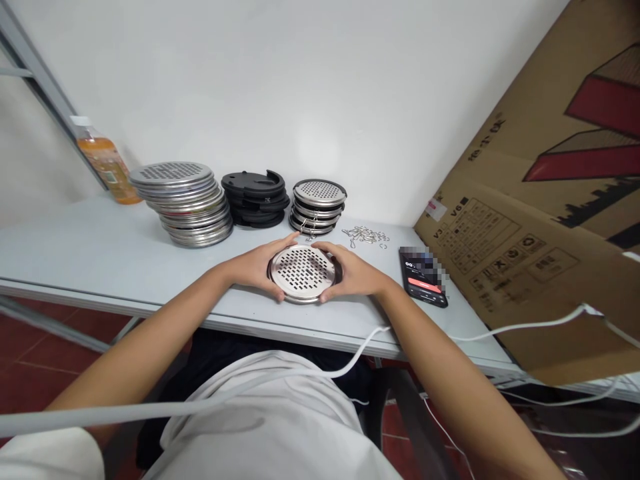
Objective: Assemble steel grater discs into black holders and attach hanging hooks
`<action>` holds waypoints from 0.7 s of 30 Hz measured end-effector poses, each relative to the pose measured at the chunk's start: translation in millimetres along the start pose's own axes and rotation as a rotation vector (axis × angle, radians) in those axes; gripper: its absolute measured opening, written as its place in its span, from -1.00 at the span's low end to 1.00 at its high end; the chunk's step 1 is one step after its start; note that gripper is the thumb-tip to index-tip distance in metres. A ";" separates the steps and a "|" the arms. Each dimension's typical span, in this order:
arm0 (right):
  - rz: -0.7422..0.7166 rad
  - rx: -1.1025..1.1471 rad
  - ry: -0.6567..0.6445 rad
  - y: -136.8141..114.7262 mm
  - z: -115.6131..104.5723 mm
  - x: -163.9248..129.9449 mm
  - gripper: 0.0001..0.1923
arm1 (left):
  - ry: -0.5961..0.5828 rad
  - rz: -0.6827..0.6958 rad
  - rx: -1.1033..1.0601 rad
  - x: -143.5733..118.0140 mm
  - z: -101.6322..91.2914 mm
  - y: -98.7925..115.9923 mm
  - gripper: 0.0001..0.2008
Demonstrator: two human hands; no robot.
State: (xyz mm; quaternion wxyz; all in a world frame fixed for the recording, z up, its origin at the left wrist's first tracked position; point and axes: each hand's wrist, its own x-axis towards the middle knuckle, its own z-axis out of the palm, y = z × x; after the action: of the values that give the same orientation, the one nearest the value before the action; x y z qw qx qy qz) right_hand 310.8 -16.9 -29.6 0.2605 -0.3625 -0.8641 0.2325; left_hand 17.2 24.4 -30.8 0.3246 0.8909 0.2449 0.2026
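Note:
A round perforated steel disc (303, 272) lies flat on the light grey table (100, 260), right in front of me. My left hand (257, 265) grips its left rim and my right hand (353, 272) grips its right rim, fingers curled around the edge. Behind it stand three stacks: bare steel discs (185, 200) at the left, black plastic rings (255, 197) in the middle, and assembled discs in black rims (317, 207) at the right. A small heap of wire clips (365, 235) lies just right of the stacks.
A phone (424, 277) with a lit screen lies on the table to the right of my right hand. A large cardboard box (550, 200) leans at the right. An orange drink bottle (107, 163) stands at the back left. White cables (525, 327) cross the table's front edge.

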 end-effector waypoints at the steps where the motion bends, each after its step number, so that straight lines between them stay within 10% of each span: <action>1: -0.002 0.000 -0.001 0.2 0.1 0.0 0.20 | 0.002 0.004 0.001 0.1 0.0 0.3 0.43; 21: -0.011 -0.015 -0.014 1.0 0.3 -0.2 0.20 | -0.011 -0.010 0.021 0.3 -0.4 1.7 0.42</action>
State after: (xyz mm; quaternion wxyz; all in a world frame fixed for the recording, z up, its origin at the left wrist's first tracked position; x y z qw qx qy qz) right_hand 311.2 -16.4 -30.5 0.2530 -0.3582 -0.8696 0.2270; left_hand 17.7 23.6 -29.3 0.3178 0.8941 0.2495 0.1933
